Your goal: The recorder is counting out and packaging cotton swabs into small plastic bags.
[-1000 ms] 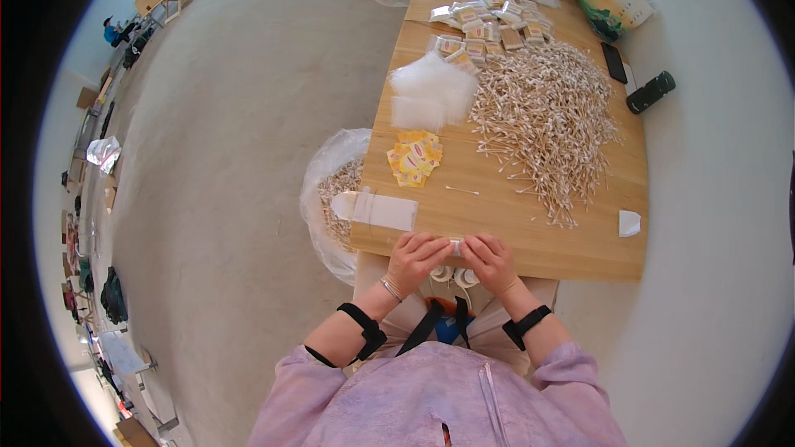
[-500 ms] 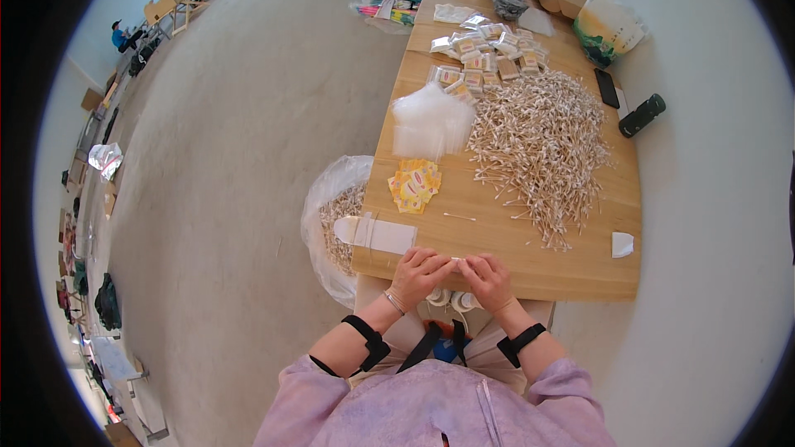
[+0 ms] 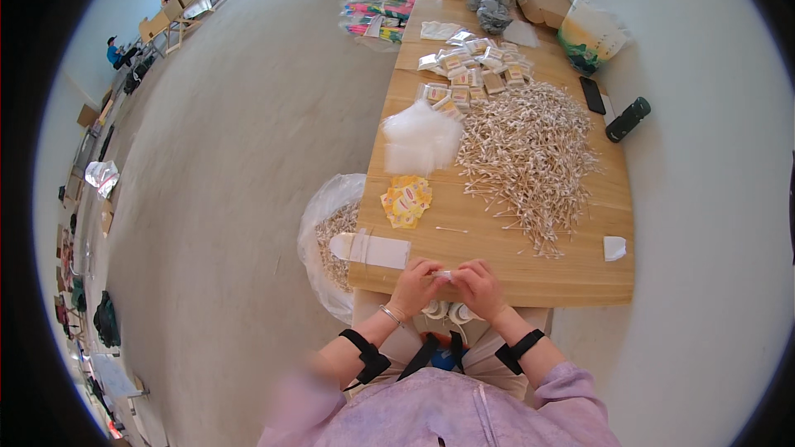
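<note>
My left hand [image 3: 416, 285] and my right hand [image 3: 477, 287] meet at the near edge of a long wooden table [image 3: 580, 277]. Between their fingertips they pinch a small pale item [image 3: 445, 274], too small to identify. A big heap of cotton swabs [image 3: 527, 153] lies on the table beyond my hands. A small stack of yellow printed labels [image 3: 406, 200] sits to the left of the heap, with a pile of clear plastic bags [image 3: 420, 138] behind it. One loose swab [image 3: 451, 230] lies near my hands.
A white sheet [image 3: 374, 248] overhangs the table's left edge above a clear bag of swabs [image 3: 331, 240] on the floor. Filled small packets [image 3: 472, 66], a phone [image 3: 593, 94], a black cylinder [image 3: 628, 118] and a white scrap [image 3: 614, 247] lie farther along. People sit far off at top left.
My hands stay together at the table edge and have shifted slightly onto it. The camera has tipped upward, showing more of the far end of the table.
</note>
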A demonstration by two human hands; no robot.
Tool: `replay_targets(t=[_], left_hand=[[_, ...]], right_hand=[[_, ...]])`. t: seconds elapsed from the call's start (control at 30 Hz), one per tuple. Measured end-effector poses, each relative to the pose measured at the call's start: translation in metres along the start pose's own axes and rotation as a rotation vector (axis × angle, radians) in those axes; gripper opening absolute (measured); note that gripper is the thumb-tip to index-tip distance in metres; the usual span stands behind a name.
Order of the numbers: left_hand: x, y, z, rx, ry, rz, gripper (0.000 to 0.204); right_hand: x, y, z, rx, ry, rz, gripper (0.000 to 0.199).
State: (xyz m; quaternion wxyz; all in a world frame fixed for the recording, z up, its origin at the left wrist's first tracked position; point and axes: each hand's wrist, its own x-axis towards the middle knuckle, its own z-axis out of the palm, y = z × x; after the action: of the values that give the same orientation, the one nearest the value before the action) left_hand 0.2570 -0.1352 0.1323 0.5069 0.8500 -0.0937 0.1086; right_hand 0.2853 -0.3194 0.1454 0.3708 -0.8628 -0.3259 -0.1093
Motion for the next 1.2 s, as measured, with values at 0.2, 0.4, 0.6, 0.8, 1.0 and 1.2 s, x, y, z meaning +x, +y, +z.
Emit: replay_targets(t=[0.2, 0.4, 0.6, 0.8, 1.0, 1.2], left_hand=[[0.009, -0.003, -0.004, -0.233, -0.081, -0.164, 0.007], [-0.001, -0.025, -0.008, -0.381, -0.149, -0.479, 0.013], [-0.011, -0.055, -0.027, -0.483, 0.144, -0.648, 0.021], [-0.009, -0.073, -0.032, -0.521, 0.061, -0.764, 0.02], [-0.005, -0.064, -0.032, -0.452, 0.152, -0.821, 0.022], [-0.007, -0.065, -0.029, -0.371, 0.149, -0.765, 0.018]], right_hand=[[0.007, 0.011, 0.005, 0.358, -0.116, 0.311, 0.012], [0.027, 0.014, 0.014, 0.625, -0.399, 0.668, 0.01], [0.115, 0.054, -0.015, 0.856, -0.183, 0.98, 0.009], [0.211, 0.099, -0.014, 0.645, 0.141, 0.912, 0.028], [0.212, 0.094, 0.09, -0.204, 0.011, 0.778, 0.037], [0.224, 0.106, 0.1, -0.051, 0.095, 0.902, 0.026]])
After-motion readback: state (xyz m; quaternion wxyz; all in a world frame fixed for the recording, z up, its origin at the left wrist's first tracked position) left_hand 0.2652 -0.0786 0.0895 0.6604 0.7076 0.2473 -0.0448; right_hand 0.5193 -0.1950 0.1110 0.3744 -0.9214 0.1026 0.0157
